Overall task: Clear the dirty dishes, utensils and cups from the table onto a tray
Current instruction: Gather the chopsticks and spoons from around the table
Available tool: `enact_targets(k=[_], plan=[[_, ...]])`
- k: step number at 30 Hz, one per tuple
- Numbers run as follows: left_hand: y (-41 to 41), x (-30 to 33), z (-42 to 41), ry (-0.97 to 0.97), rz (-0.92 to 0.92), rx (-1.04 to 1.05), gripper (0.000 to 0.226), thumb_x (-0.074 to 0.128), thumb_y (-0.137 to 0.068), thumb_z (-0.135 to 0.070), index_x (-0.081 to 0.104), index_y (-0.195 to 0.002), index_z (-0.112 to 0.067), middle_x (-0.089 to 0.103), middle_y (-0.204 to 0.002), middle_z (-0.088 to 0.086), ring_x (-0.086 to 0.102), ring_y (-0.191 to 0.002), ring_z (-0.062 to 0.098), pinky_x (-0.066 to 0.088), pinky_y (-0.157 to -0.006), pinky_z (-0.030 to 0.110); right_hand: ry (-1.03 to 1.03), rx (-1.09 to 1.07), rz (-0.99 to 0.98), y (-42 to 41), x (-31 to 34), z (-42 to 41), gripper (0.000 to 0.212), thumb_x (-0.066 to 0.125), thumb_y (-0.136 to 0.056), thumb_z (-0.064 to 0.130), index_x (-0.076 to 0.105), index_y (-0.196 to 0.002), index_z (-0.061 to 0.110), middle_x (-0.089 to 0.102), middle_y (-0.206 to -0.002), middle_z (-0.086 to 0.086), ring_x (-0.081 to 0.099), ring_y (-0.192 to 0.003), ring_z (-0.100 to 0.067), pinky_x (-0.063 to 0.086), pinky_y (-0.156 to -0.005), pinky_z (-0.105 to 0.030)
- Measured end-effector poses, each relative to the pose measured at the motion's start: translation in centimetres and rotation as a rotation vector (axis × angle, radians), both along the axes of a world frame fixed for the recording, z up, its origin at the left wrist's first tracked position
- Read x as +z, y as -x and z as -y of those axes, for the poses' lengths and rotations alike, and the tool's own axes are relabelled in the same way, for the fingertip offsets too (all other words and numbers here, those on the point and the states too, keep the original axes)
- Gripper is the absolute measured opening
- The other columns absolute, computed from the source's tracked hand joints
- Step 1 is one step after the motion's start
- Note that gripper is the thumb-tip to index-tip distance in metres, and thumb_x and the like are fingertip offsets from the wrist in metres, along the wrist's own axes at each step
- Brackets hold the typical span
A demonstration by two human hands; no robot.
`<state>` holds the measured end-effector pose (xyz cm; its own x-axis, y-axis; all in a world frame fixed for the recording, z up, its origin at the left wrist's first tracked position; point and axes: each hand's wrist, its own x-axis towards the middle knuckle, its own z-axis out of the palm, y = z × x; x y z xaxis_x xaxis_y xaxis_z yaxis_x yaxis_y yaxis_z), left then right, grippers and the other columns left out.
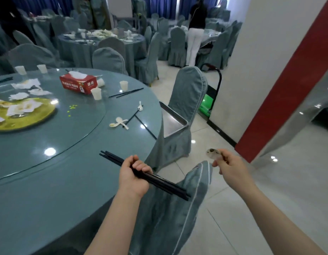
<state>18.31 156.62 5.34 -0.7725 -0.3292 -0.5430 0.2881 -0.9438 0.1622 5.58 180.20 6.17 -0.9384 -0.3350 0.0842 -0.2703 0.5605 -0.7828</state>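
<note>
My left hand (134, 173) is shut on a bundle of black chopsticks (165, 183) over the near edge of the round table (49, 181). My right hand (226, 163) holds a white spoon (212, 152) out over the floor, to the right of the table. A metal tray (170, 120) rests tilted on the seat of a covered chair (187, 96) at the table's right side. On the table lie two white spoons (120, 122), a third spoon (139, 107), loose black chopsticks (129, 92) and several white cups (96, 93).
A red tissue box (77, 83) and crumpled napkins (27, 83) lie on the glass turntable beside a yellow platter (30, 120). A second covered chair (177, 208) stands just below my hands. A person stands at a far table (195, 34). A white and red pillar (270, 70) is to the right.
</note>
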Motion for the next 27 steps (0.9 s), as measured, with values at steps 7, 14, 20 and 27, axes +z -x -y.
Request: enact_targets(k=[7,14,20,27], plan=[[9.9,-0.3,-8.9,-0.053,-0.075,0.062,0.047,0.049,-0.093,-0.033,0.036,-0.049,-0.021,0.028,-0.035,-0.008,0.028,-0.027,0.004,0.027,-0.030,0.014,-0.103,-0.028,0.023,9.8,0.3,-11.9,0.025,0.048,-0.093,0.013,0.060,-0.073,0.023,0.061,-0.064,0.007,0.052,-0.054,-0.011,0.042,-0.054,-0.031],[15.6,-1.3,-10.6,-0.080,-0.046,0.240,0.047,0.051,-0.092,-0.033,0.037,-0.049,-0.021,0.030,-0.038,-0.009,0.030,-0.029,0.004,0.027,-0.034,0.014,-0.207,0.094,0.100,19.1,-0.5,-13.0,0.028,0.047,-0.093,0.015,0.060,-0.069,0.017,0.057,-0.058,0.009,0.051,-0.054,-0.008,0.032,-0.049,-0.024],[21.8,-3.1,-7.9,-0.087,-0.026,0.437,0.049,0.048,-0.093,-0.031,0.037,-0.047,-0.021,0.028,-0.037,-0.009,0.029,-0.029,0.004,0.025,-0.035,0.013,-0.250,0.263,0.088,28.6,-2.1,-7.8,0.030,0.048,-0.093,0.017,0.060,-0.066,0.022,0.058,-0.054,0.018,0.052,-0.052,-0.002,0.032,-0.046,-0.016],[31.3,-2.6,-3.9,-0.089,-0.034,0.534,0.045,0.050,-0.092,-0.027,0.034,-0.050,-0.022,0.028,-0.038,-0.008,0.028,-0.029,0.006,0.024,-0.035,0.014,-0.278,0.363,0.102,39.7,-2.1,-2.7,0.028,0.050,-0.092,0.021,0.059,-0.066,0.025,0.065,-0.065,0.009,0.059,-0.060,-0.015,0.043,-0.058,-0.031]])
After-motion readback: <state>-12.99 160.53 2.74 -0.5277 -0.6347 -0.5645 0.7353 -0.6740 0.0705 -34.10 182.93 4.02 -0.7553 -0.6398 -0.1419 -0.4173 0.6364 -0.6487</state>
